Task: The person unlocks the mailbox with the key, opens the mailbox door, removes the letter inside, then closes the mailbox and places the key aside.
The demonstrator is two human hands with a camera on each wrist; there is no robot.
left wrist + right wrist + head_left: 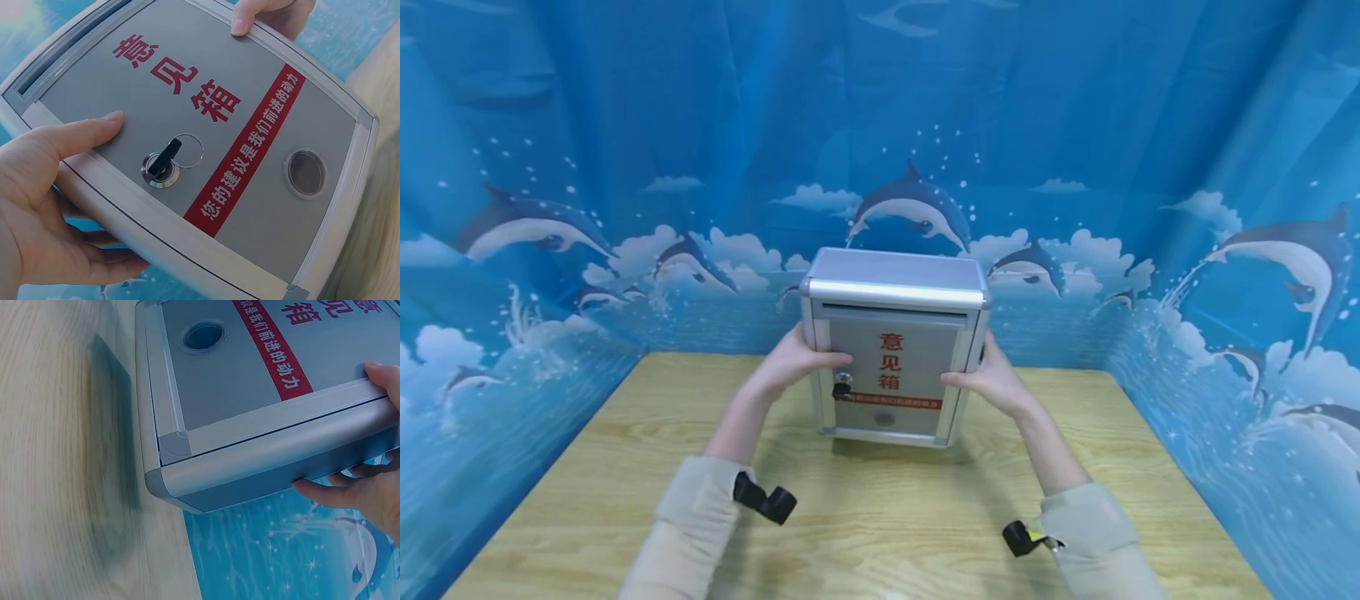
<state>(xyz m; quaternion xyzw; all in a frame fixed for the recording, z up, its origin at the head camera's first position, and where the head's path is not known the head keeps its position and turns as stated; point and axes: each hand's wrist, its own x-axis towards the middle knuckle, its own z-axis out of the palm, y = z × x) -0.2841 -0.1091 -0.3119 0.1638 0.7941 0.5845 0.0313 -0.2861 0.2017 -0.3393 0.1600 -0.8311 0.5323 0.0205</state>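
A silver-grey suggestion box [917,358] with red lettering hangs just above the table, its shadow below it in the right wrist view. My left hand [793,360] grips one side, thumb on the front panel near the lock, fingers behind the edge. Opposite it, my right hand [988,379] holds the other side, thumb on the front and fingers along the side wall [269,478]. A black key [165,157] with a ring sits in the lock. Beside the red stripe is a round window [305,172]. The slot [895,313] runs along the front's top edge.
The wood-grain table [865,525] spreads beneath the box. A blue curtain [760,125] printed with dolphins and clouds surrounds the table at the back and on both sides. Black camera mounts [765,497] sit at both sleeve cuffs.
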